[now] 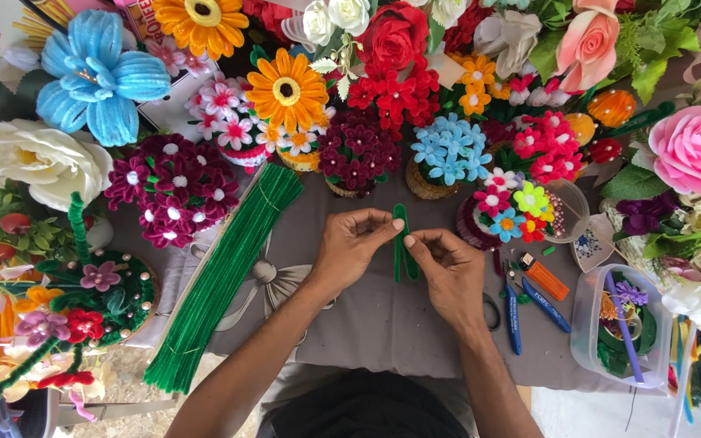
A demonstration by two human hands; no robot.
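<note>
A long bundle of green pipe cleaners (221, 280) lies on the grey cloth (383, 316) at the left. The left hand (349, 247) pinches a folded green pipe cleaner (403, 243) between thumb and fingertips near its top; the right hand (448, 268) nips it just beside. It looks light, fuzzy and easily bent, best gripped close to the bend.

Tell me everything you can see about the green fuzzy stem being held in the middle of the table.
The green pipe cleaner is a fuzzy, wire-like stem bent double into a narrow, upright loop with its fold at the top. The left hand pinches it near the top from one side, the right hand from the other. It hangs just above the grey cloth, in front of the craft flower pots.
</note>
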